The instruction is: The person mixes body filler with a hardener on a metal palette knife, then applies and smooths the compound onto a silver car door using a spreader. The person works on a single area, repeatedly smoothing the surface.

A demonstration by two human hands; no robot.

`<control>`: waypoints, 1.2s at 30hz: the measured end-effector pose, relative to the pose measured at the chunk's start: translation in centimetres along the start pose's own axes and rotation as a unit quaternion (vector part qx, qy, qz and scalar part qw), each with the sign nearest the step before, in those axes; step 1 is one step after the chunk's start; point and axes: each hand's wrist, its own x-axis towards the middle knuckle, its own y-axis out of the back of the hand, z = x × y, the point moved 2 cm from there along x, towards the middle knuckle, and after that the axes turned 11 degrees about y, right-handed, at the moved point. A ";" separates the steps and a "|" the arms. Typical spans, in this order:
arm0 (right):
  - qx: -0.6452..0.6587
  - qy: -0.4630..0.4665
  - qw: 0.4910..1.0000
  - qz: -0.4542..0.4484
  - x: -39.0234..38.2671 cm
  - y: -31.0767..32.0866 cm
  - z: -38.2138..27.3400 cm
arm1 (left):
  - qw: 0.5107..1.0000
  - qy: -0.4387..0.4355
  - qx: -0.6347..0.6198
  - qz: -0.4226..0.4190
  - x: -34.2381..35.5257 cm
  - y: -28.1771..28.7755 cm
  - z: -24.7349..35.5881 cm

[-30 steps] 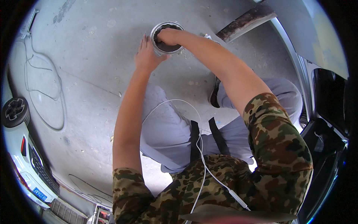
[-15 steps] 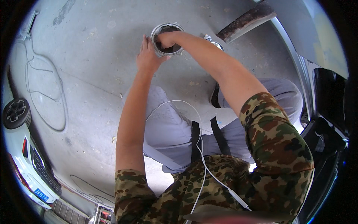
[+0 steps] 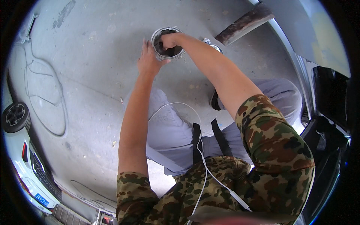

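Observation:
A round metal can (image 3: 177, 52) with dark grey material inside stands on the concrete floor ahead of me. My left hand (image 3: 149, 60) braces it from the left, long fingers fairly straight along the outside and thumb at the near side. My right hand (image 3: 169, 39) reaches inside, its fingers bent down into the dark contents; whatever they hold is hidden. Just right of the can, partly behind my right forearm, are a second round can or lid (image 3: 216, 47) and a small white tube or bottle (image 3: 206, 40).
A dark, stained board-like piece (image 3: 243, 23) lies at upper right beside a grey vehicle panel (image 3: 318, 30). A hose (image 3: 60, 112) loops on the floor at left. A white car part with a tail light (image 3: 28, 165) and a wheel (image 3: 15, 116) line the left edge. My knees are close below.
The can, both hands and the surroundings sit slightly lower in view than before. My right hand has shifted a little within the can, while my left stays against its side.

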 end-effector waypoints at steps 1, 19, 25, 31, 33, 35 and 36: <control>0.013 -0.006 1.000 0.000 -0.2 0.1 -0.1 | 1.000 0.002 -0.003 -0.005 0.0 -0.1 -0.1; -0.112 0.057 0.973 0.194 -7.4 6.9 -1.6 | 0.999 -0.002 -0.043 -0.014 0.5 0.0 -1.9; -0.102 0.059 0.963 0.242 -12.9 8.9 -3.5 | 0.972 0.067 -0.214 0.073 2.9 -0.5 -5.6; -0.129 0.075 0.940 0.305 -17.3 9.0 -7.0 | 0.959 0.129 -0.227 0.108 2.5 1.9 -6.5; -0.119 0.070 0.940 0.312 -18.7 9.1 -8.0 | 0.955 0.155 -0.226 0.112 2.1 2.6 -6.0; -0.107 0.071 0.935 0.330 -20.0 9.1 -9.0 | 0.952 0.157 -0.225 0.137 1.9 3.2 -5.8; -0.096 0.084 0.929 0.347 -20.7 8.9 -9.6 | 0.951 0.159 -0.224 0.141 1.9 3.2 -5.8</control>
